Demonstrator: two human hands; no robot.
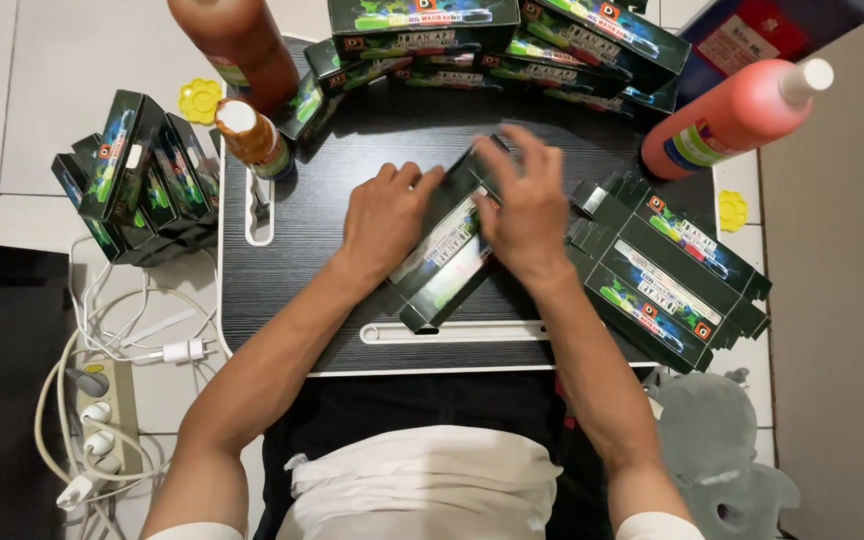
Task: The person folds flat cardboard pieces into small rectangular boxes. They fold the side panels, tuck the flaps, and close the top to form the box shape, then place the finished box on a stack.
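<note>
2 bare hands hold 1 long dark green box (pixel 444 250) at the middle of a black lap desk (pixel 352 160). The box lies slanted, its near end toward 7 o'clock and its far end toward 1 o'clock. The left hand (pixel 384 215) rests on the box's left side with fingers curled over its upper edge. The right hand (pixel 524 215) covers the far end, fingers bent down and pressing the box's top flap; whether the flap is fully shut cannot be told.

At 3 o'clock from the box, a stack of flat boxes (pixel 667 275) of the same kind fans across the desk's right edge. At 12 o'clock, a row of made-up boxes (pixel 512 40) lines the far edge. At 1 o'clock lies a red bottle (pixel 732 115) on its side, white cap pointing right. At 11 o'clock stands a small orange bottle (pixel 250 135) with a white cap, and behind it a large brown bottle (pixel 237 45). Just left of those sits a yellow cap (pixel 199 100); another yellow cap (pixel 731 210) lies at 3 o'clock beyond the flat stack.

At 9 o'clock, off the desk on the tiled floor, stands another pile of boxes (pixel 137 180). At 8 o'clock lie white cables (pixel 122 330) and a power strip (pixel 107 415). At 5 o'clock sits a grey soft toy (pixel 717 440).
</note>
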